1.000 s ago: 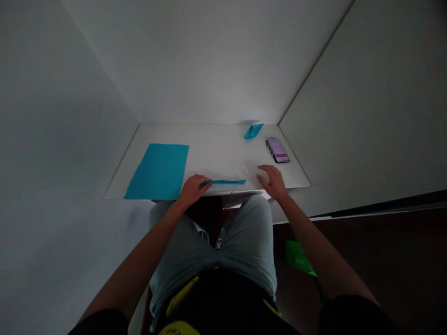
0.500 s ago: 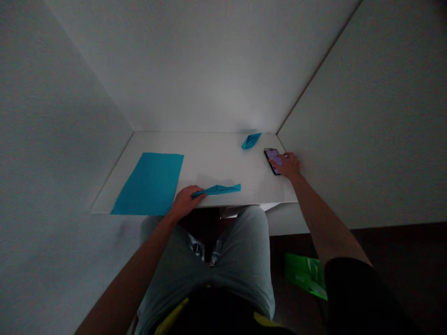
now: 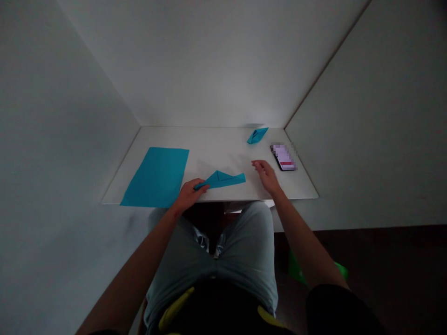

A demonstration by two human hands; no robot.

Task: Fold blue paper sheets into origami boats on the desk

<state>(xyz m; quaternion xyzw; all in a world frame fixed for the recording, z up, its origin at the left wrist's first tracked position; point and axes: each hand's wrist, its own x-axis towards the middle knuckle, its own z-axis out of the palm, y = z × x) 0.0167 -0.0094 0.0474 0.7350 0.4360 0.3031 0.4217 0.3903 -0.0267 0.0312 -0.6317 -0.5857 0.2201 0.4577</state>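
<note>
Boat-shaped folded blue paper (image 3: 226,180), near the front edge of a white table (image 3: 213,142); left end pinched between thumb and fingers of the left hand (image 3: 190,193). Right hand (image 3: 266,176): fingers loosely bent, unclenched, apart from the paper. Flat blue sheet (image 3: 155,177), at left. Smaller folded blue piece (image 3: 258,135), far right, near the wall (image 3: 209,70). Phone (image 3: 283,157), screen lit, beyond the right hand.
</note>
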